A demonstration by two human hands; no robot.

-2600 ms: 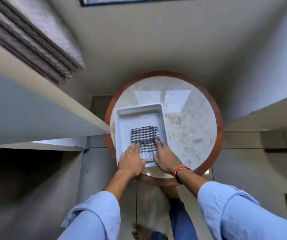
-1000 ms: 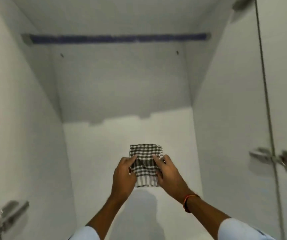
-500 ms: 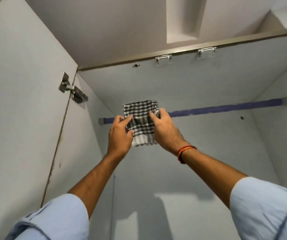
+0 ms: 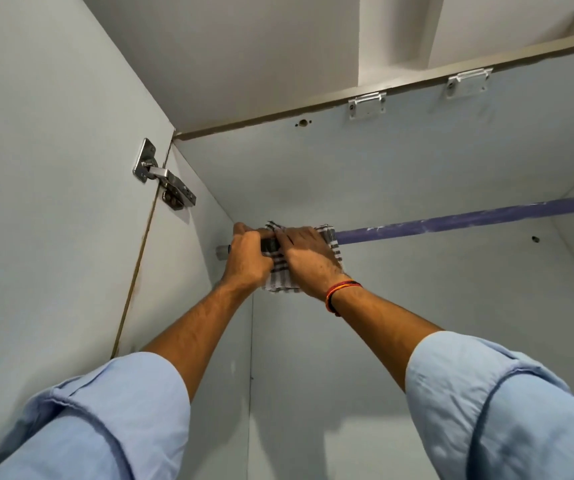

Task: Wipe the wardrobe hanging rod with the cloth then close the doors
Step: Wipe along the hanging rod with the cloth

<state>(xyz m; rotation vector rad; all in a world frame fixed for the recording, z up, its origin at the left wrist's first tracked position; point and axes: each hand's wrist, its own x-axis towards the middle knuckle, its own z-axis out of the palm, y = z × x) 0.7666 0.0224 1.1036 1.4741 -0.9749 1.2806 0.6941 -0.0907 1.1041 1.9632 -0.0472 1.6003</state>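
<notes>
A blue-purple hanging rod runs across the top of the pale wardrobe interior, from its metal end socket on the left wall towards the right edge. A black-and-white checked cloth is draped over the rod's left end. My left hand grips the cloth and rod close to the socket. My right hand, with a red thread band at the wrist, presses the cloth onto the rod just right of it. The rod under the cloth is hidden.
The left door stands open, held by a metal hinge. Two white catches sit under the wardrobe's top front edge. The back wall and right side wall enclose the space beneath the rod.
Both hands carried the cloth from a white tray on a round table up into the wardrobe. Half a second ago it was held just before the rod; now it is wrapped over the rod's left end.
</notes>
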